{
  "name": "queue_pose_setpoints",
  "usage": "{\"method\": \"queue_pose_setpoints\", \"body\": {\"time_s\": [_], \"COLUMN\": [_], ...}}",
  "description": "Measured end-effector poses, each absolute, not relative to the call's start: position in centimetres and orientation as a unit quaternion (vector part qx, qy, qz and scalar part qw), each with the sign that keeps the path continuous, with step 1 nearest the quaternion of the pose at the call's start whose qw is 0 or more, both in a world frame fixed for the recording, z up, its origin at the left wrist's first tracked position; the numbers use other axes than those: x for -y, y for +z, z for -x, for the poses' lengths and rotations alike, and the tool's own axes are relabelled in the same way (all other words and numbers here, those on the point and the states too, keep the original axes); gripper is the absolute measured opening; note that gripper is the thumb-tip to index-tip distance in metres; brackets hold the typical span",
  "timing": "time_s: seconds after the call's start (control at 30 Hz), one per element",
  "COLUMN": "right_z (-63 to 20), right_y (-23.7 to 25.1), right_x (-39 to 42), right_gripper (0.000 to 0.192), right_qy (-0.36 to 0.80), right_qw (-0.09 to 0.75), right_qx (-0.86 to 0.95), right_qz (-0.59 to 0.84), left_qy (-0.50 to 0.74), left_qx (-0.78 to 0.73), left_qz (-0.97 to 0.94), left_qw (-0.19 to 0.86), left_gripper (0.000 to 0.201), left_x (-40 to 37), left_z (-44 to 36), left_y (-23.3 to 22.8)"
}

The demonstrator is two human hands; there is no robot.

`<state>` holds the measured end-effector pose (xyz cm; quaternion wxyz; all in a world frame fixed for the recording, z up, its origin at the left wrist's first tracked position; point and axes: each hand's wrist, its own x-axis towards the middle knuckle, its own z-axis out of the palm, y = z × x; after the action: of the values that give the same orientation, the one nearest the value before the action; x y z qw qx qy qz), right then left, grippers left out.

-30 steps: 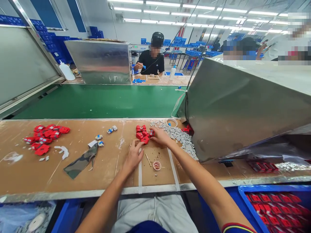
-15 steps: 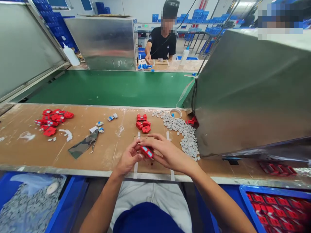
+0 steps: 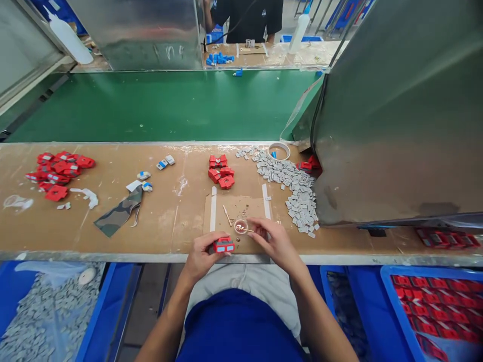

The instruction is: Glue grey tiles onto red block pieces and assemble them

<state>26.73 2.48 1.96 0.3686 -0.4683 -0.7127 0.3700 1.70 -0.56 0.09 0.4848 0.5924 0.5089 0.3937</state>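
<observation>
Pinched in the left hand (image 3: pixel 202 251) at the bench's (image 3: pixel 169 221) near edge sat one small red part (image 3: pixel 223 245), while the right hand's (image 3: pixel 273 241) fingertips held a thin stick (image 3: pixel 246 230) over a small round dish (image 3: pixel 240 227).

Bright, even overhead light; sharp centre, edges bowed by wide-angle distortion.

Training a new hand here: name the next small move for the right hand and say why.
Probably carry the thin stick from the small round dish across to the red part. The right hand pinches the stick with its tip in the dish, and the left hand holds the part close beside it.
</observation>
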Motion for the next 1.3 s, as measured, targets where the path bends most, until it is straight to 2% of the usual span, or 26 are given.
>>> {"method": "queue_pose_setpoints", "body": {"time_s": [0.07,0.3,0.5,0.8,0.9,1.03,1.3], "right_z": [-25.9,-24.9,-24.1,-23.9,-23.7,-22.8,-21.0], "right_y": [1.8,1.5,0.2,-0.6,-0.4,1.0,2.9], "right_x": [-2.8,-3.6,-3.5,-2.0,-1.3,0.0,0.2], "right_gripper": [0.017,0.016,0.027,0.028,0.027,0.022,0.017], "right_qy": [0.356,0.291,0.224,0.357,0.385,0.393,0.275], "right_qw": [0.386,0.483,0.502,0.548,0.562,0.577,0.551], "right_qx": [0.72,0.698,0.699,0.51,0.481,0.498,0.643], "right_qz": [0.454,0.442,0.458,0.559,0.553,0.514,0.455], "left_qy": [0.392,0.379,0.374,0.36,0.359,0.37,0.396], "left_qx": [-0.521,-0.528,-0.54,-0.535,-0.532,-0.53,-0.518], "left_qz": [-0.598,-0.613,-0.606,-0.622,-0.63,-0.64,-0.658], "left_qw": [0.465,0.449,0.449,0.444,0.437,0.416,0.377], "left_gripper": [0.039,0.034,0.032,0.032,0.031,0.028,0.022], "left_x": [0.5,0.6,0.7,0.5,0.5,0.7,0.9], "left_z": [-1.8,-1.7,-1.8,-1.5,-1.6,-2.1,-2.6], "left_y": [-0.1,0.1,0.0,-0.2,-0.1,0.2,0.2]}}
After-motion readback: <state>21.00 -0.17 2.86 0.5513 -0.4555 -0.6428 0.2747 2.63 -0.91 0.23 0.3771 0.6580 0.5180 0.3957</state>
